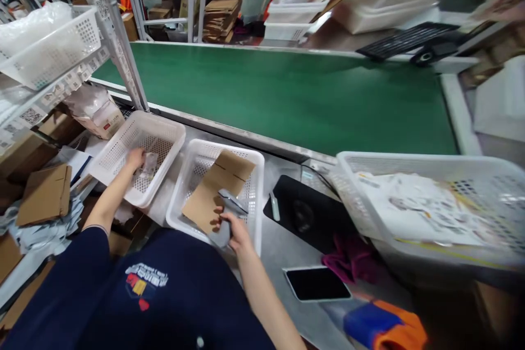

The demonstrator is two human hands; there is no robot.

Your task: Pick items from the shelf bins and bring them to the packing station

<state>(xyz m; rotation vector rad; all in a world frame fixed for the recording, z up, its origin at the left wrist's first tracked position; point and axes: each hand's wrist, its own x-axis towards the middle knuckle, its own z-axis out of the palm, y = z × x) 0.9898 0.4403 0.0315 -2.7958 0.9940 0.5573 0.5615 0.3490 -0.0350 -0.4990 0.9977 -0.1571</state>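
Note:
My left hand (135,159) reaches into a white perforated basket (172,136) on the left and grips a small clear plastic packet (148,167) lying on its floor. My right hand (233,229) is closed on a grey handheld scanner (229,208) over the near edge of a second white basket (256,186). That basket holds a flat brown cardboard piece (217,186), and the scanner rests partly on it.
A green conveyor belt (287,93) runs behind the baskets. A large white basket (430,164) with printed sheets stands at the right. A black mouse pad (307,213), a phone (316,283) and a magenta cloth (353,260) lie on the grey table. Shelving with bins and cardboard crowds the left.

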